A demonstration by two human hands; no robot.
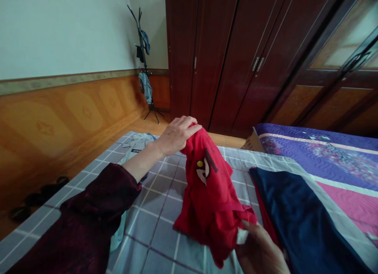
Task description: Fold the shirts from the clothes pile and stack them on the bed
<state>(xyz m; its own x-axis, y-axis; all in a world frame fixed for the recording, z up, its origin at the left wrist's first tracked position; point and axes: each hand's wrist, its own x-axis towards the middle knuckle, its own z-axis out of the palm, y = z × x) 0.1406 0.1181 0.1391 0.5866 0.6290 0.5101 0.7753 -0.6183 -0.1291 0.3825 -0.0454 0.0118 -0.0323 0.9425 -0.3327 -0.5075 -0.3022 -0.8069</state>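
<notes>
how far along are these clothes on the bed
Looks partway. The navy garment on the right already looks laid out smooth. The red garment is in hand, held between the left hand and right hand, its lower part bunched; straightening it seems left. Whether the pale garment, partly hidden, is finished, I cannot tell.

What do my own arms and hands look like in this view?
The left arm wears a dark maroon, slightly shiny fabric sleeve ending in a gathered-looking cuff. The left hand and right hand are bare; no right sleeve shows.
</notes>
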